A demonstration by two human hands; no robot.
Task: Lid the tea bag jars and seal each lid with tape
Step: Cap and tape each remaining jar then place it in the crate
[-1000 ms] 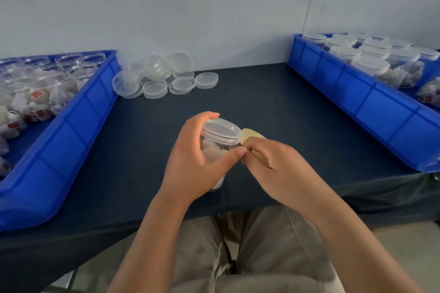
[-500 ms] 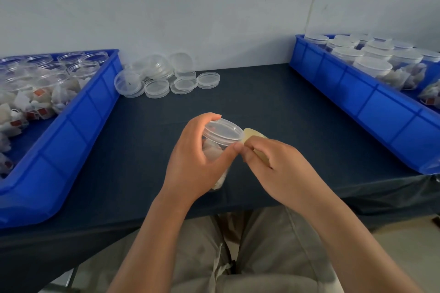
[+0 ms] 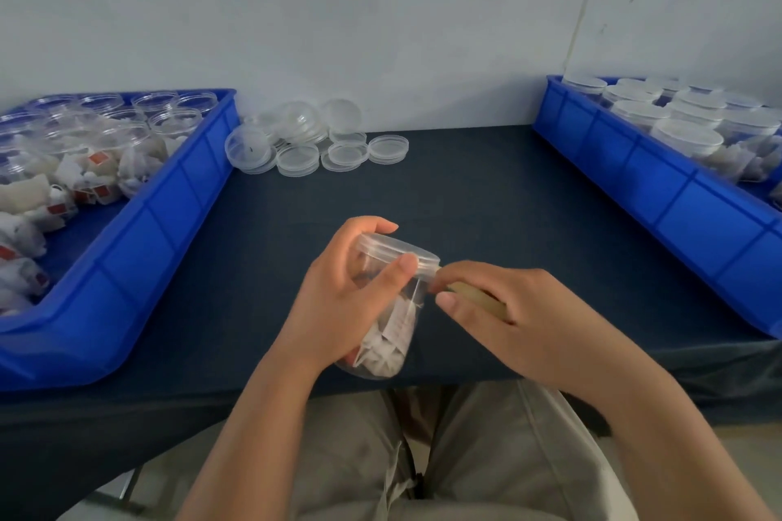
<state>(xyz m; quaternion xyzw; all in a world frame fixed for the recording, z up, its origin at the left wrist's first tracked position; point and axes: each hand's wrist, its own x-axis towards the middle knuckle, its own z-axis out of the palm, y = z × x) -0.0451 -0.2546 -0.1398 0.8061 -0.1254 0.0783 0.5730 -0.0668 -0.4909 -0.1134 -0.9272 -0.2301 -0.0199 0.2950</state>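
Your left hand (image 3: 334, 305) grips the lidded tea bag jar (image 3: 393, 326), your right hand (image 3: 533, 309) clutches a tape roll (image 3: 474, 295).

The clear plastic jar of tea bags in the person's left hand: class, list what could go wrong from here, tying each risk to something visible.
1. The clear plastic jar is gripped tilted by the left hand alone, near the front edge of the dark table; a slip could drop it off.
2. The right hand holds the beige tape roll at the rim of the translucent round lid; the tape itself cannot be seen, and it might crease or miss the seam.
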